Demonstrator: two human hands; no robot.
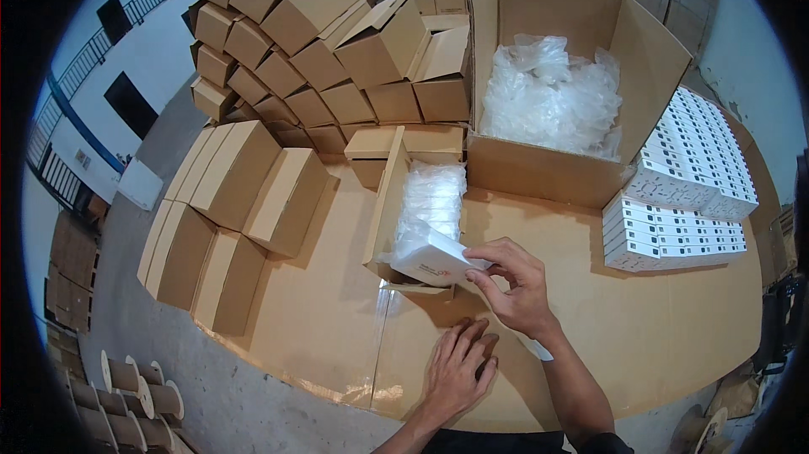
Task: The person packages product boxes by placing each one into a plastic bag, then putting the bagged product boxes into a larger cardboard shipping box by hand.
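Note:
My right hand (508, 283) pinches the right edge of a thin white printed piece (438, 263) with a small red mark. I cannot tell whether it is a flat box or a folded leaflet. It is tilted at the near end of an open brown carton (382, 201). Inside that carton lies a row of clear plastic-wrapped packets (432, 197), partly covered by the white piece. My left hand (459, 367) lies on the cardboard-covered table (337, 319) just in front of the carton, fingers stretched out and holding nothing.
A large open box (539, 169) of crumpled clear plastic bags (548, 100) stands behind to the right. Stacks of small white boxes (674, 231) are at the right. Brown cartons (244, 176) stand at the left, with a tall carton pile (295, 58) at the back.

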